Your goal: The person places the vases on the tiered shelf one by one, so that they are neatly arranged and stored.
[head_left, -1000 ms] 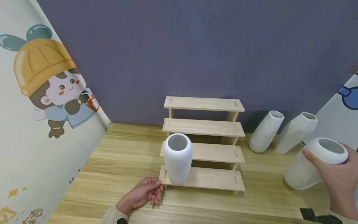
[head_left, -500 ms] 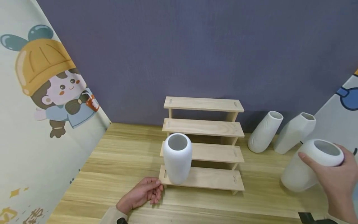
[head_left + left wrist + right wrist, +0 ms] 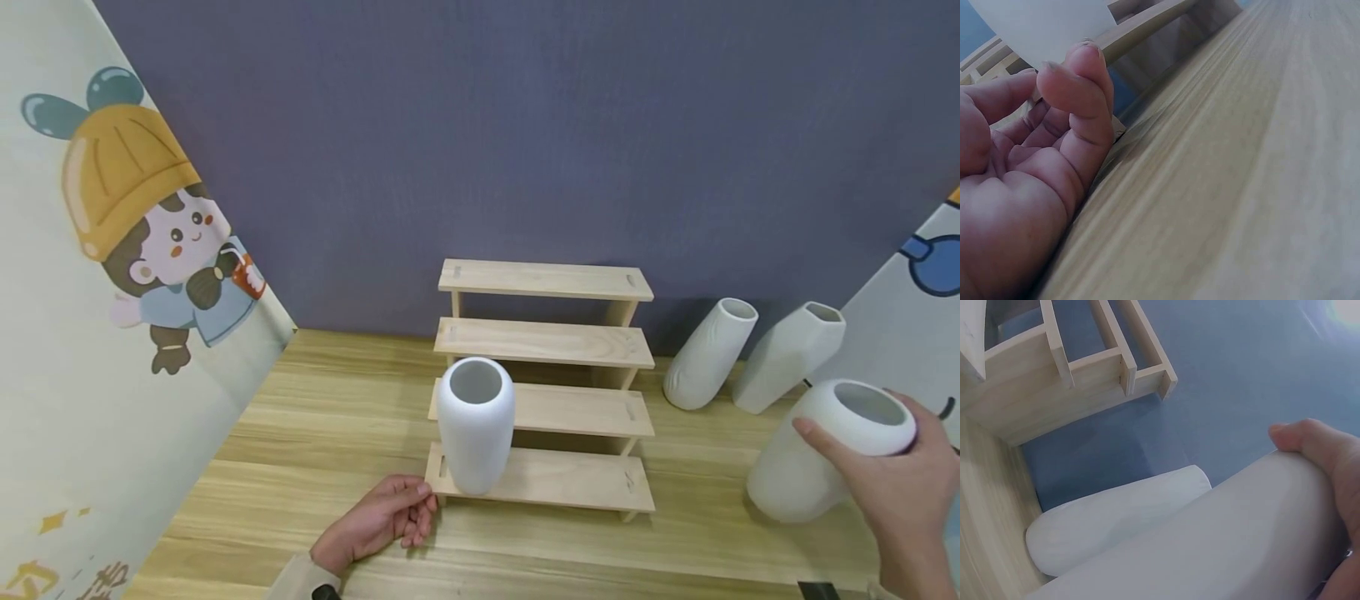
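Observation:
In the head view my left hand (image 3: 380,518) lies on the table with its thumb and finger pinching the front left corner of a four-step wooden display stand (image 3: 581,479). Its lower fingers are loosely curled in the left wrist view. A smooth white vase (image 3: 476,442) stands upright on the left part of the lowest step. At the right, my right hand (image 3: 896,479) grips a second, wide white vase (image 3: 798,467) around its shoulder, thumb on the near left side. The far fingers are partly hidden behind the rim. The right wrist view shows this vase's body (image 3: 1229,531) up close.
Behind the held vase, a slim white vase with a carved side (image 3: 705,358) and a faceted white vase (image 3: 787,358) stand by the dark blue back wall (image 3: 525,150). A cartoon-printed panel (image 3: 172,275) borders the wooden table (image 3: 300,433) at the left.
My right hand and the wide vase have shifted a little left and nearer to me. The left hand, the stand and the vase on it keep their places.

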### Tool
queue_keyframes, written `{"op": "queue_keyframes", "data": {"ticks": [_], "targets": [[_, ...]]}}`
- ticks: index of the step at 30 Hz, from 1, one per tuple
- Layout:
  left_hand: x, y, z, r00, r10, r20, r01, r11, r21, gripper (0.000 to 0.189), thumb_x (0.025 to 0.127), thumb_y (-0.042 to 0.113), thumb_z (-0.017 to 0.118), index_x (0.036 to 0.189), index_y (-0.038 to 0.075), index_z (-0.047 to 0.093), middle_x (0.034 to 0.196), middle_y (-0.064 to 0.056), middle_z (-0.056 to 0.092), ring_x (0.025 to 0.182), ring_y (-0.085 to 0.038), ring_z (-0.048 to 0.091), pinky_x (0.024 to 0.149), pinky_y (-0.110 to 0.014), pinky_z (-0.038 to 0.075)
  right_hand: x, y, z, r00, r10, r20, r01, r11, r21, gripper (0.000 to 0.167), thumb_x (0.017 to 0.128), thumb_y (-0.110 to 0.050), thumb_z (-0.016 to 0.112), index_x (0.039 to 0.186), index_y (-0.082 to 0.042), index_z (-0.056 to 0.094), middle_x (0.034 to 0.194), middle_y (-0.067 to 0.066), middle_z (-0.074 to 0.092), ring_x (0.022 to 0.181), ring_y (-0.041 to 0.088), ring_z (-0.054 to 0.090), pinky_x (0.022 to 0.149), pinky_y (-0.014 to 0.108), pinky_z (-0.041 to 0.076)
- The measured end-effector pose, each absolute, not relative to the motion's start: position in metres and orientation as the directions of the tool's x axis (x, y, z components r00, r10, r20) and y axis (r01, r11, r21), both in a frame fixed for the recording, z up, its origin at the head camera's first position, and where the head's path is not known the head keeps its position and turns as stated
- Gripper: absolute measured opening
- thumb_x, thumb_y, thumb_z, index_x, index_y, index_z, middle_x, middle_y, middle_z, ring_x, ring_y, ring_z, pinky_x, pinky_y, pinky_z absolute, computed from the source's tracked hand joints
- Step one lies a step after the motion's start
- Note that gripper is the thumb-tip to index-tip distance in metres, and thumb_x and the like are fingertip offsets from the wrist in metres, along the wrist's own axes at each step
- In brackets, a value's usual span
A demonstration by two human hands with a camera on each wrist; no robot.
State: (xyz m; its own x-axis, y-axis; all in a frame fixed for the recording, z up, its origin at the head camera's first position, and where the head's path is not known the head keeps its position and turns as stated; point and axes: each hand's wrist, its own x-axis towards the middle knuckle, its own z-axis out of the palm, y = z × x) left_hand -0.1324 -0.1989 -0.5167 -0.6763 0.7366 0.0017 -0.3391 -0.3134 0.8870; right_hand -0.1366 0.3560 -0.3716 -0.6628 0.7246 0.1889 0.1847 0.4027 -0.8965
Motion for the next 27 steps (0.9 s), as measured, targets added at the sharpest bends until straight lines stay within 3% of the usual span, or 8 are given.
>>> {"op": "queue_keyframes", "data": {"ticks": [10,27], "targets": [[-0.131,-0.199,-0.516,-0.674,0.739,0.007,-0.341,-0.32,0.884,0.036,0.111,0.013,0.029,0.103,0.008,0.064,0.082,0.006,0.071,0.069,-0.003,0.067,0.055,-0.013,0.051,-0.128,0.349,-0.368,-0.68,0.72,0.139,0.195,0.361,-0.912,0.081,0.061,-0.01,0.094,0.129,-0.036,0.058,0.098,-0.032,0.052,0.088,-0.013,0.047,0.069,0.003,0.034],[-0.132,-0.199,-0.516,-0.683,0.731,-0.007,-0.34,-0.308,0.889,0.035,0.111,0.015,0.03,0.102,0.01,0.063,0.081,0.006,0.071,0.069,-0.003,0.067,0.055,-0.013,0.051,-0.118,0.336,-0.368,-0.683,0.711,0.166,0.165,0.372,-0.914,0.083,0.057,-0.004,0.095,0.126,-0.035,0.062,0.101,-0.033,0.054,0.091,-0.013,0.049,0.072,0.003,0.033]]}}
